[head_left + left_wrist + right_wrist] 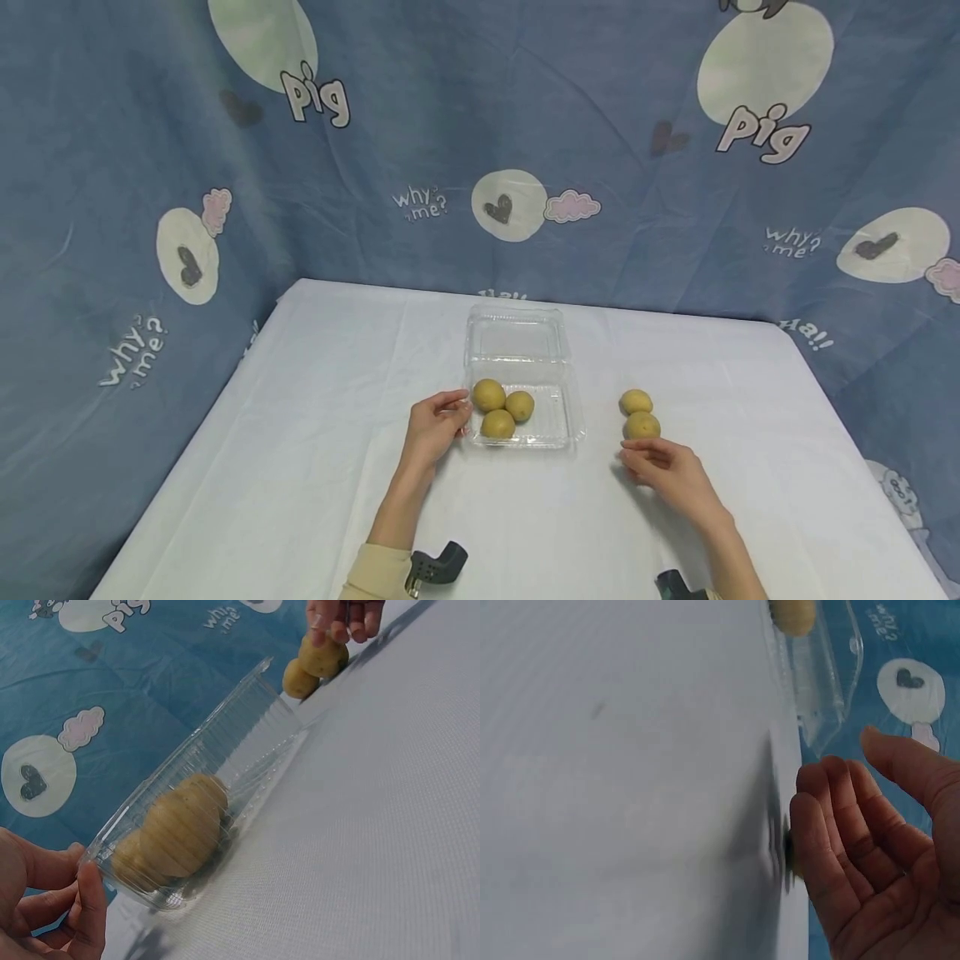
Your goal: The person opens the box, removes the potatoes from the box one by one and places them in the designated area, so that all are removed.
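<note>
While the left hand (pixel 437 427) pinches a plastic clamshell (pixel 552 419) by its likely flimsy rim, the right hand (pixel 666 473) curves loosely, empty, near potatoes (pixel 642 426), probably firm, best gripped mid-body.

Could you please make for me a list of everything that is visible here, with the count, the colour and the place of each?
potatoes in the container: 3, yellow-brown, grouped at its left side
loose potatoes: 2, yellow-brown, on the table right of the container
container: 1, clear, mid-table, with its lid open at the far side
table: 1, white-covered, under everything
backdrop: 1, blue with pale prints, around the table
wrist devices: 2, dark, one by each forearm
sleeve: beige, on the left forearm
left hand: 1, bare, pinching the container's left rim
right hand: 1, bare, holding nothing, beside the loose potatoes
</note>
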Motion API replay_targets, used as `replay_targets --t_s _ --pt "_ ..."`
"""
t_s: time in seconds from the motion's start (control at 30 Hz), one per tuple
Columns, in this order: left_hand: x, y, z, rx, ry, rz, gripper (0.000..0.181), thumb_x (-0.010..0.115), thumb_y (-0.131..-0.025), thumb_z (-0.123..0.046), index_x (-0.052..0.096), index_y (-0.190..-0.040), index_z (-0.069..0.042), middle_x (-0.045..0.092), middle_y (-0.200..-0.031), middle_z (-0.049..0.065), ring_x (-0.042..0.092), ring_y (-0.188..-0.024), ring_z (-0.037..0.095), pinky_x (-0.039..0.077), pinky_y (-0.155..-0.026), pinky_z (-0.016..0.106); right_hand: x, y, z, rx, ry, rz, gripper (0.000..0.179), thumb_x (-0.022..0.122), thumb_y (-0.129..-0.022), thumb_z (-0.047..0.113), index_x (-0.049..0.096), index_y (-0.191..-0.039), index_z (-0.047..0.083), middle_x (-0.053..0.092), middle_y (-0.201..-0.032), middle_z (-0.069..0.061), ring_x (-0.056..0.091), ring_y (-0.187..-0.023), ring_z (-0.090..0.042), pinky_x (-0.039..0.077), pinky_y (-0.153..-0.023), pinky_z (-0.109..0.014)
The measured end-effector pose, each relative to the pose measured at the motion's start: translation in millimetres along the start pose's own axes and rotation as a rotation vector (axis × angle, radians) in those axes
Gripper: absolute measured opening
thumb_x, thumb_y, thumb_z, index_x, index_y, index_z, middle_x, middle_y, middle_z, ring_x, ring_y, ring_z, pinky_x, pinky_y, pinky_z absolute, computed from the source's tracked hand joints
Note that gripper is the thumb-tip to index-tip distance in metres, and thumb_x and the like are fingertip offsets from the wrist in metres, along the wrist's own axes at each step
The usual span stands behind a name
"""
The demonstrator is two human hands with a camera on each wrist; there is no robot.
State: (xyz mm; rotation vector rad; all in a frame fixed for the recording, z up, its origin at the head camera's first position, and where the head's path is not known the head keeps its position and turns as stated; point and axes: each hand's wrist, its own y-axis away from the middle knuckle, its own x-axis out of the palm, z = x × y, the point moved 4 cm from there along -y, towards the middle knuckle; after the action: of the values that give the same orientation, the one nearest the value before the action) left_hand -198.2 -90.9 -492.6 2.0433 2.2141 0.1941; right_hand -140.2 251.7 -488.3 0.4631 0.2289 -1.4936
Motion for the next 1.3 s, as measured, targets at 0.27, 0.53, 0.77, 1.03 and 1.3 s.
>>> replay_targets --t_s 0.27,0.53,0.77,1.03,1.3 --pt "-1.2 -0.5 -0.1 -0.007 -0.010 -0.001 0.026 0.067 -0.091 -0.003 0.066 -0.116 0.005 0.061 -0.094 0.011 0.057 -0.066 0.013 0.050 -0.056 0.020 7.2 -6.4 20.2 -0.152 0.044 0.026 0.035 0.072 -0.091 0.021 0.066 -0.118 -0.002 0.071 -0.096 -0.011 0.070 -0.083 -0.020 0.057 -0.071 -0.026" --pt "-0.1 -0.1 -2.4 -0.007 0.005 0.002 0.026 0.067 -0.091 -0.003 0.066 -0.116 0.005 0.062 -0.095 0.011 0.058 -0.068 0.014 0.050 -0.057 0.021 13.2 -10.4 45.9 -0.284 0.072 0.004 0.032 0.071 -0.092 0.020 0.068 -0.116 0.001 0.071 -0.099 -0.002 0.068 -0.093 -0.015 0.054 -0.082 -0.026" --pt "0.2 0.4 -1.1 -0.011 -0.004 -0.004 0.026 0.067 -0.091 -0.003 0.066 -0.115 0.005 0.062 -0.095 0.011 0.058 -0.068 0.015 0.050 -0.056 0.021 24.1 -13.0 63.0 -0.336 0.041 0.003 0.029 0.071 -0.092 0.018 0.069 -0.116 0.002 0.072 -0.100 -0.002 0.067 -0.093 -0.016 0.054 -0.080 -0.027" --pt "0.6 -0.8 -0.1 -0.008 -0.016 -0.005 0.026 0.067 -0.091 -0.003 0.066 -0.116 0.005 0.062 -0.095 0.011 0.058 -0.068 0.014 0.050 -0.056 0.021 37.4 -21.3 75.8 -0.386 0.045 -0.006 0.026 0.074 -0.089 0.016 0.071 -0.112 0.002 0.073 -0.096 0.000 0.068 -0.089 -0.013 0.056 -0.078 -0.027" --pt "1.1 -0.4 0.3 -0.019 -0.019 -0.020 0.027 0.068 -0.090 -0.004 0.066 -0.116 0.004 0.062 -0.096 0.011 0.058 -0.070 0.012 0.052 -0.058 0.021 53.7 -28.4 83.8 -0.350 0.080 0.041 0.028 0.074 -0.089 0.019 0.071 -0.113 0.006 0.072 -0.103 -0.001 0.067 -0.096 -0.016 0.056 -0.082 -0.029"
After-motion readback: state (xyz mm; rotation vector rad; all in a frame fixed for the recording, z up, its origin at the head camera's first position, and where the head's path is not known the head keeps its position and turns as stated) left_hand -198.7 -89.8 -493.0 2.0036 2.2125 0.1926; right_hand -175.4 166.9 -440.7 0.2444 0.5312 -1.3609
